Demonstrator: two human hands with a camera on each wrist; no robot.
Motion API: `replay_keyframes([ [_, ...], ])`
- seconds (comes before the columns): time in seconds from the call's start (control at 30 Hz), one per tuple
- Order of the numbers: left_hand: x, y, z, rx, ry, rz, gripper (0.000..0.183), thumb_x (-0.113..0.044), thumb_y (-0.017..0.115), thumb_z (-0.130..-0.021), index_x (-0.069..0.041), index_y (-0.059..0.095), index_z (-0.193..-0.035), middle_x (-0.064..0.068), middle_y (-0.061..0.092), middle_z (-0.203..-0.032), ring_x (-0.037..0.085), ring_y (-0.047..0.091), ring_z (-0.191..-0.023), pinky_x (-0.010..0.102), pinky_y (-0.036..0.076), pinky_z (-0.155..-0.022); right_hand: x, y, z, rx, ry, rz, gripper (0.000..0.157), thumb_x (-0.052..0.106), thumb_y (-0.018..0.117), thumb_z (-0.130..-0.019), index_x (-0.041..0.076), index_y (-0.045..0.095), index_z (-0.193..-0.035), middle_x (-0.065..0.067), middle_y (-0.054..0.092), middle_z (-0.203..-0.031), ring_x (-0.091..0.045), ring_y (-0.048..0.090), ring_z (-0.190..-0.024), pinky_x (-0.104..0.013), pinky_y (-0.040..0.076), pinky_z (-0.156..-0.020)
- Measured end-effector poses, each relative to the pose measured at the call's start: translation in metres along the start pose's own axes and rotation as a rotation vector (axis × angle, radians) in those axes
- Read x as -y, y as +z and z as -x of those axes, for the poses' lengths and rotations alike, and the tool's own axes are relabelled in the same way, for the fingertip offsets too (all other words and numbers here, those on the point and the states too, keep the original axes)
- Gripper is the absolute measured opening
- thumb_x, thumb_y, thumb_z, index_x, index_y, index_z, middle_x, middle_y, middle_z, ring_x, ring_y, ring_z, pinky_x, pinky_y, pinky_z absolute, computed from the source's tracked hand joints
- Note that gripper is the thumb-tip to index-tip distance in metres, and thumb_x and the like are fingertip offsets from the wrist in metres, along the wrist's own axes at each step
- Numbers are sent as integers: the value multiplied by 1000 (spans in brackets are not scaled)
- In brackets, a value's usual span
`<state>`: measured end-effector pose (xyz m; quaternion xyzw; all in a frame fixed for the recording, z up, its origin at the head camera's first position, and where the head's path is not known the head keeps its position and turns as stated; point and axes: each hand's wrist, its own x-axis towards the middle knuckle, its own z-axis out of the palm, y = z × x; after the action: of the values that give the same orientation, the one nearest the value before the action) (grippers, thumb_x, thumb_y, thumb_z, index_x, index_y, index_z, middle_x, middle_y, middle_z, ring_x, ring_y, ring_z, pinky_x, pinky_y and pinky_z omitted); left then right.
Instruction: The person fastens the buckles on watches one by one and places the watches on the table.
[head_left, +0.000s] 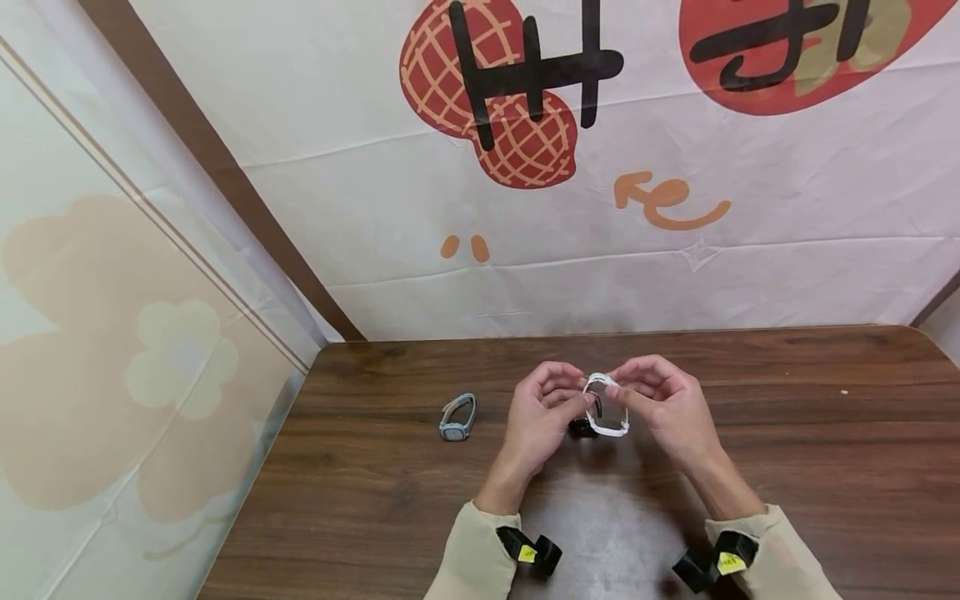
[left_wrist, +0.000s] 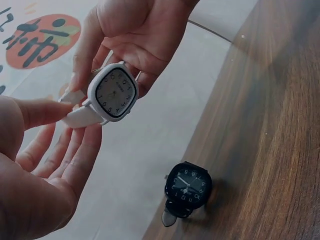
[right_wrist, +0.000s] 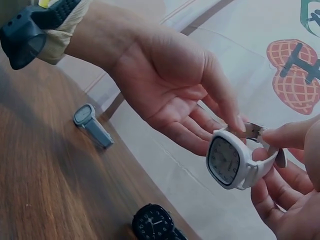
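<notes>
Both hands hold a white wristwatch above the table, its strap bent into a loop. My left hand [head_left: 538, 417] pinches the strap from the left between thumb and fingers. From the other side my right hand [head_left: 675, 410] pinches the strap near its ends. In the left wrist view, the white wristwatch [left_wrist: 115, 92] shows its rounded-square dial; the strap ends are partly covered by fingertips. A black wristwatch [left_wrist: 188, 185] lies on the table beneath the hands, partly hidden behind the white one in the head view. To the left sits a light blue-grey wristwatch [head_left: 454, 432], its strap looped.
The brown wood-grain table [head_left: 360, 517] ends at a white printed cloth [head_left: 337, 217] hanging behind it. Another pale cloth with a flower print [head_left: 180, 367] hangs along the left side. A tiny white speck [head_left: 844, 392] lies on the right of the table.
</notes>
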<state>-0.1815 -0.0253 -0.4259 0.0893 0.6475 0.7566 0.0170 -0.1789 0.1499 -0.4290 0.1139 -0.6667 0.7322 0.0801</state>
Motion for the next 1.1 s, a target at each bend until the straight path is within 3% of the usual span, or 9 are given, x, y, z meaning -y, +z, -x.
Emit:
replay_keyframes([
  [0.37,6,17,-7,-68,-44,25,24,13,70,-81,10,59,-103,27,68,-100,9,66,-74,27,59,-67,-5,-25,-2,23,27,-2,23,-7,72,-85,-7,58,-103,2,75,-90,-8,72,-80,-24,58,-67],
  [0.63,13,43,-16,-129,-95,29,19,11,72,-79,4,61,-93,14,73,-88,7,66,-71,30,59,-66,-11,-51,-4,4,28,45,21,-4,72,-86,-2,60,-103,4,76,-91,-7,71,-79,-21,56,-68],
  [0.9,24,75,-23,-168,-115,10,17,12,72,-79,4,61,-88,14,72,-84,6,64,-66,32,60,-65,-16,-81,-1,-8,29,97,20,-1,71,-89,-4,60,-105,4,76,-91,-6,71,-77,-21,57,-68],
  [1.1,31,98,-26,-212,-144,-5,18,14,73,-76,3,62,-83,7,69,-74,7,60,-60,29,59,-61,-21,-100,1,-12,44,235,23,4,71,-90,-6,59,-108,11,75,-91,-2,70,-80,-19,56,-68],
])
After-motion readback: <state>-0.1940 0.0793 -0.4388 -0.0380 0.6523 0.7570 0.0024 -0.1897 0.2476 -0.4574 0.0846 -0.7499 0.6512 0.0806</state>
